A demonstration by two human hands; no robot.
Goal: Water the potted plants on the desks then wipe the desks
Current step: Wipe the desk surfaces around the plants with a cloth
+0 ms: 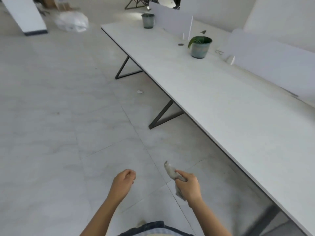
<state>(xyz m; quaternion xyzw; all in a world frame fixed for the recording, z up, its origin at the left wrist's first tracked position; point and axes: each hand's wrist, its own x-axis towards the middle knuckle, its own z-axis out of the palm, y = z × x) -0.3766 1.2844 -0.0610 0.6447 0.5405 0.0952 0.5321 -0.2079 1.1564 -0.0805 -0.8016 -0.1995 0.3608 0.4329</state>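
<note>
My right hand (188, 187) grips a crumpled grey cloth (171, 172) over the floor, left of the long white desk (221, 103). My left hand (123, 182) hangs beside it with fingers loosely curled and holds nothing. A green pot with a small leafy plant (200, 46) stands on the desk's far part, near the divider. A second grey-green pot (148, 20) stands at the desk's far end; no plant shows above its rim.
White divider panels (265, 53) run along the desk's back edge. The desk stands on dark angled metal legs (162, 116). A white plastic bag (72, 21) lies on the tiled floor far left, and a paper scrap (139, 91) lies near the desk.
</note>
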